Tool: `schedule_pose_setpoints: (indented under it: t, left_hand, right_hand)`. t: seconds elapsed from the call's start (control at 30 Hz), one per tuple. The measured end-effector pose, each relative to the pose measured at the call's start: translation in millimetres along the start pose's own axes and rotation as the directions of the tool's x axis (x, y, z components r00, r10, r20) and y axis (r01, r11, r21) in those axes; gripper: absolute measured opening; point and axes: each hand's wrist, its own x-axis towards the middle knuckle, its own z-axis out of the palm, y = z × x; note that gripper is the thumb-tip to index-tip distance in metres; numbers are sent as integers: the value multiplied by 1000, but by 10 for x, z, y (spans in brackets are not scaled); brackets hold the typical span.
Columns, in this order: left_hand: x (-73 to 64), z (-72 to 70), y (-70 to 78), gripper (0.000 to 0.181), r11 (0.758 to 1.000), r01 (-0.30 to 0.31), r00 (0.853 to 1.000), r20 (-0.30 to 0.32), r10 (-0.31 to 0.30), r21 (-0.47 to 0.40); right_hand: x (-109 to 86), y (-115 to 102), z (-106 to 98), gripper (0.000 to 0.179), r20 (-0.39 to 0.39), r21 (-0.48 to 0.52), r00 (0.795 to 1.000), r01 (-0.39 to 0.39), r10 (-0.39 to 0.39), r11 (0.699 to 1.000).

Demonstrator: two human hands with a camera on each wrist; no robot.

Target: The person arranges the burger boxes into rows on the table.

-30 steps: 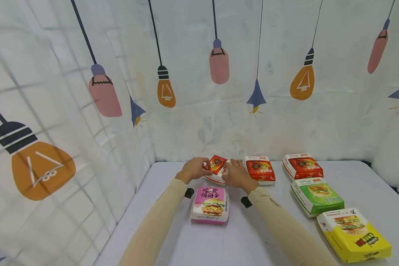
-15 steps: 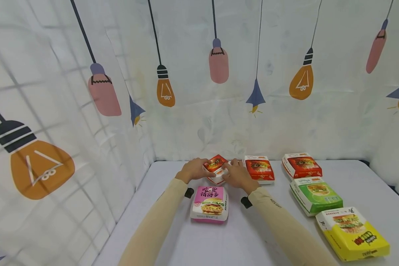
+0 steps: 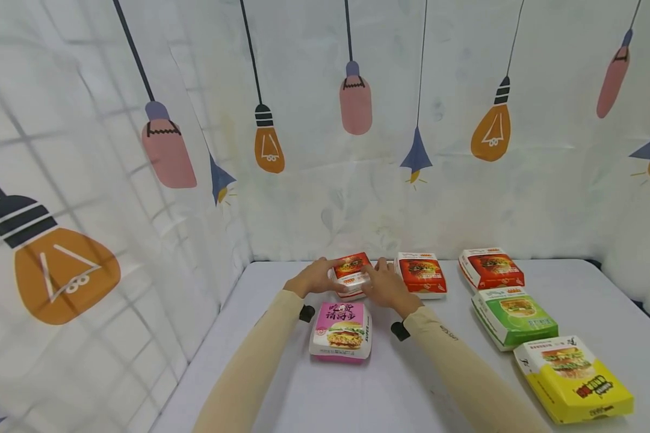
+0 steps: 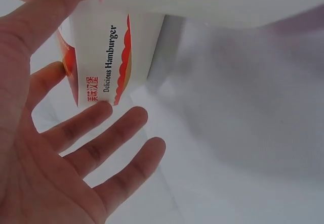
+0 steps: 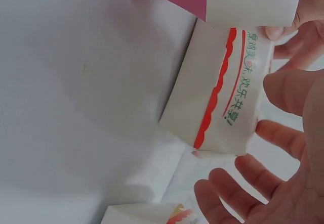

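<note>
A red-and-white hamburger box (image 3: 352, 272) lies between both hands near the table's back edge. From its left, my left hand (image 3: 317, 278) holds it with thumb and index finger at its edges. In the left wrist view the other fingers (image 4: 115, 142) are spread, by the side printed "Delicious Hamburger". From the right, my right hand (image 3: 388, 285) holds the box by its upper edge with thumb and fingertips. The right wrist view shows the box's white side (image 5: 217, 92). Just in front, untouched, stands a pink-and-white burger box (image 3: 341, 334).
Beside my right hand stands another red burger box (image 3: 421, 275). Farther right, a red box (image 3: 492, 269), a green box (image 3: 516, 319) and a yellow box (image 3: 574, 379) line the white table (image 3: 390, 403). A patterned curtain (image 3: 303, 198) rises behind the table.
The red-and-white box between my hands has turned and now lies almost squarely behind the pink one. Both hands have stayed about in place, and the other boxes have not moved.
</note>
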Motion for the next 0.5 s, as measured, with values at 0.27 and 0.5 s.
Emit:
schedule_pose_setpoints:
  t: [0.27, 0.5]
  left_hand:
    - [-32, -9, -103, 76, 987, -55, 998, -14, 53, -149]
    - [-61, 107, -230, 67, 935, -108, 994, -65, 92, -336]
  right_hand:
    - [17, 49, 57, 51, -32, 126, 999, -22, 26, 992]
    - [-9, 119, 181, 52, -22, 293, 998, -46, 54, 955]
